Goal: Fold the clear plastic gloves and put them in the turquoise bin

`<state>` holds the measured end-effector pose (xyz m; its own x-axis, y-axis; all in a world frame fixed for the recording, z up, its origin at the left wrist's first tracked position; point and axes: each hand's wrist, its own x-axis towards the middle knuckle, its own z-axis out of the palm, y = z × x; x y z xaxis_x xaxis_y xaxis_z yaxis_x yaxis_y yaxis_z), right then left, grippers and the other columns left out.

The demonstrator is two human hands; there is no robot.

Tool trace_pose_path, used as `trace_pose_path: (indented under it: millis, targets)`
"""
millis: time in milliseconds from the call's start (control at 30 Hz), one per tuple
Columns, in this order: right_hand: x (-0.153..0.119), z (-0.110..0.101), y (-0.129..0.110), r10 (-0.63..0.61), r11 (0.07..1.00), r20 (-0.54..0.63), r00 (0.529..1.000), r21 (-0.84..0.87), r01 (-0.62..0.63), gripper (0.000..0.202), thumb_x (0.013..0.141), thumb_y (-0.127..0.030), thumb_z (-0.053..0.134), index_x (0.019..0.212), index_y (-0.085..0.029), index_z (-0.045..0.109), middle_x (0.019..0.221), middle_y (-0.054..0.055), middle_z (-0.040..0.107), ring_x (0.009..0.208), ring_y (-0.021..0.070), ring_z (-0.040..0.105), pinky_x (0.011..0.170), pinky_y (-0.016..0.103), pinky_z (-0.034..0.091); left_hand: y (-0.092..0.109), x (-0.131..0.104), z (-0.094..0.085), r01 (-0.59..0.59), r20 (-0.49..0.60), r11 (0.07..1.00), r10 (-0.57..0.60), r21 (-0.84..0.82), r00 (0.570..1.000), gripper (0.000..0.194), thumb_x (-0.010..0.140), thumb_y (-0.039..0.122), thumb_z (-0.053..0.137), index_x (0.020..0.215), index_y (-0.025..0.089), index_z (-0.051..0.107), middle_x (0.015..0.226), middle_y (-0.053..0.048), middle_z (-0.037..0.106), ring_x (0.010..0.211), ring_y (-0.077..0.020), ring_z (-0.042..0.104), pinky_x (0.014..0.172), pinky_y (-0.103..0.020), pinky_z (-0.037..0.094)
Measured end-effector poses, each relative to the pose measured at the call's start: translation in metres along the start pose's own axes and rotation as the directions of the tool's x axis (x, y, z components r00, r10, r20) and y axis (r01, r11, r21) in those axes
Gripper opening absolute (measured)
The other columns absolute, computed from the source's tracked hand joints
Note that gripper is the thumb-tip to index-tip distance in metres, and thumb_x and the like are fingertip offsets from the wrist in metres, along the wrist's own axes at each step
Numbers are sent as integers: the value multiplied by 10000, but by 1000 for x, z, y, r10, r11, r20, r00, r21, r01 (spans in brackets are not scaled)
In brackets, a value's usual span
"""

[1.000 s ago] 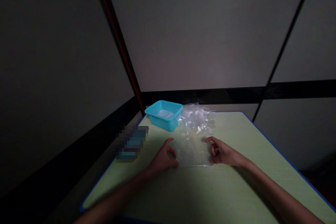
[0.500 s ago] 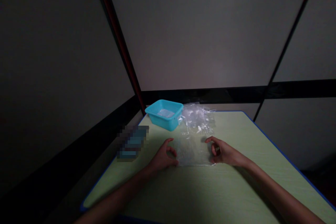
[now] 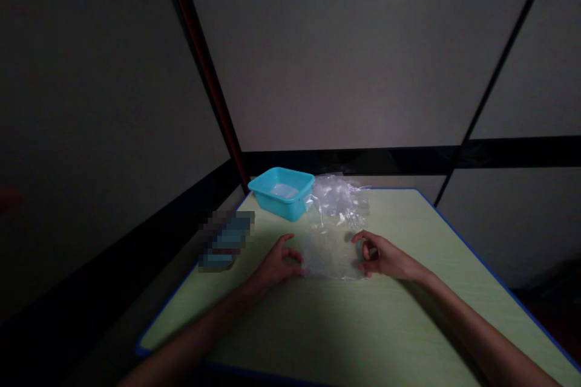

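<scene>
A clear plastic bag (image 3: 327,254) lies spread on the table, its near edge toward me. At its left near corner is my left hand (image 3: 276,263), thumb and curled fingers closing on the edge, index finger stretched forward. Across from it, my right hand (image 3: 384,257) pinches the right near corner, with its index finger bent over the side. Behind this bag sits a crumpled heap of clear plastic bags (image 3: 338,196); where one ends and the other begins is hard to see.
A turquoise plastic basin (image 3: 281,208) stands at the back left, with something clear or whitish inside. A blurred-out, pixelated object (image 3: 227,245) lies at the left table edge. The pale green table (image 3: 345,326) has a blue rim, and walls rise behind and to the left.
The view has shifted slightly, so everything appears a little higher and further left. Both hands stay at the bag's near corners, with hardly any movement of their own.
</scene>
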<state>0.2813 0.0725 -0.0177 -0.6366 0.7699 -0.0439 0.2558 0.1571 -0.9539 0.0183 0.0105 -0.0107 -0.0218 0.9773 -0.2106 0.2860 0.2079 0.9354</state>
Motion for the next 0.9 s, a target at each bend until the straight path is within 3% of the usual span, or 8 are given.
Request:
trace_pose_path:
  millis: [133,300,600,900]
  targets:
    - [2,2,-3,-13,998,-83,996,-54,9,304,659,-295,556,896,-181,405,576,-102,374,402,94,510,427,237,375,1,-4,-3,-16,-24,1000,15,-11,1000,751,577,136,667,1218,166,275,889,-26,577,539,-77,537,349,-124,317]
    - [4,6,-3,-69,995,-133,989,-82,58,193,707,-243,513,861,-180,415,529,-103,380,392,85,487,449,238,393,1,-3,-3,-24,-67,999,22,-26,997,682,617,137,635,1189,179,268,909,-37,561,594,-112,598,331,-116,314]
    - [5,10,-3,-75,989,-144,987,-138,55,187,705,-155,515,880,-170,453,501,-101,412,397,87,494,464,224,396,0,8,1,-45,-155,998,51,44,987,768,529,67,676,1181,172,284,782,32,520,438,-66,523,308,-135,324]
    - [6,9,8,-95,989,-122,988,-128,80,186,729,-272,505,879,-181,441,537,-93,398,398,92,499,437,225,386,-2,6,3,-44,-152,999,43,-4,987,785,497,26,670,1179,177,313,742,50,531,426,-54,495,336,-138,331]
